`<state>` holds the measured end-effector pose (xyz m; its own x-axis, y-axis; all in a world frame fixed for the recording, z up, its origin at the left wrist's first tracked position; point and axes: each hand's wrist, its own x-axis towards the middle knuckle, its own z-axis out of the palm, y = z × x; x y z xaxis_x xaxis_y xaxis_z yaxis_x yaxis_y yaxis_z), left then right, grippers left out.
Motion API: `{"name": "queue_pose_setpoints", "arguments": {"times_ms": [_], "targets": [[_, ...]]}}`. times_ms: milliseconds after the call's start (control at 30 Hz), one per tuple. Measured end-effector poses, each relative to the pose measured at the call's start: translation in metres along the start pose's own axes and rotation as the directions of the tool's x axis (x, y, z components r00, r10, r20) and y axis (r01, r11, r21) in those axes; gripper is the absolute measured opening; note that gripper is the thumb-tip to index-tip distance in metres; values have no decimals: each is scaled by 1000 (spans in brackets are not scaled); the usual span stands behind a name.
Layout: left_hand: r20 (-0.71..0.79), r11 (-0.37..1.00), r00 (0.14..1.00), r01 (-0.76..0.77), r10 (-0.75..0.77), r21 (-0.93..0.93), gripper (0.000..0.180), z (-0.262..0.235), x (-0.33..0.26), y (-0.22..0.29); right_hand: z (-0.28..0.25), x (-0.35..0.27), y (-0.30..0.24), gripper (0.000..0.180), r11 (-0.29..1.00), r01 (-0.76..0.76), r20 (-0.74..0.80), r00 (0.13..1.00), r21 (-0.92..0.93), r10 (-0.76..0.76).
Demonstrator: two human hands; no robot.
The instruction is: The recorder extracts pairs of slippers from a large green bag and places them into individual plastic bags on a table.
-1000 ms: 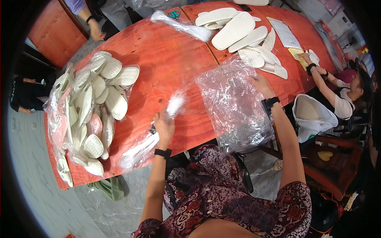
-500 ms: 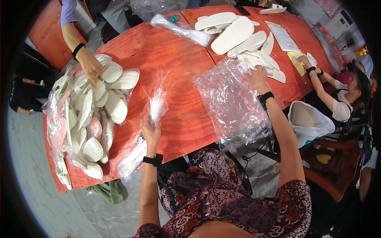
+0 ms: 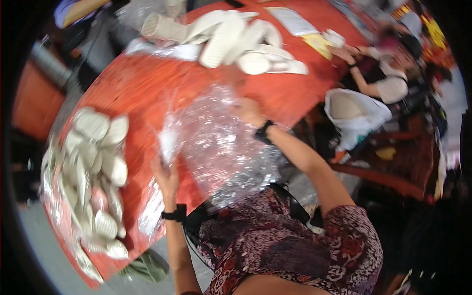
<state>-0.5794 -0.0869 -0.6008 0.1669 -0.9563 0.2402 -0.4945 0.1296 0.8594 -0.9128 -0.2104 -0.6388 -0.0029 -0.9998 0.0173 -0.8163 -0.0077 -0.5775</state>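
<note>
Left hand point(image 3: 166, 177) was closed around the lower end of a white strand bundle point(image 3: 168, 141), which stood up from the fingers above the table point(image 3: 142, 88), its upper ends blurred. Right hand point(image 3: 251, 112) was closed on the upper right edge of a clear plastic bag point(image 3: 216, 152); exact finger placement could not be told owing to blur. The bag lay slanted between the two hands, its lower end reaching past the near table edge. A wrapped white bundle point(image 3: 151, 211) lay at that edge, just beside the left wrist. Bagged slippers point(image 3: 91, 167) were heaped on the left; loose white slippers point(image 3: 223, 42) lay on the far side.
</note>
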Motion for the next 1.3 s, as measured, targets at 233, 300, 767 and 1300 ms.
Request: {"name": "queue_pose_setpoints", "arguments": {"times_ms": [233, 300, 767, 1300], "targets": [[240, 947, 967, -149, 81, 284, 46, 28, -9, 5, 11, 18, -37, 51, 993, -99, 150, 985, 66, 88], [261, 947, 965, -100, 18, 305, 50, 30, -10, -9, 12, 21, -34, 53, 983, -165, 291, 947, 78, 136], [234, 958, 969, -141, 82, 248, 52, 47, -16, -27, -8, -96, 20, 60, 953, -51, 98, 992, -298, 84], [390, 873, 921, -196, 8, 446, 66, 24, -27, -31, 44, -93, 19, 28, 860, -136, 203, 978, 491, 39]]}}
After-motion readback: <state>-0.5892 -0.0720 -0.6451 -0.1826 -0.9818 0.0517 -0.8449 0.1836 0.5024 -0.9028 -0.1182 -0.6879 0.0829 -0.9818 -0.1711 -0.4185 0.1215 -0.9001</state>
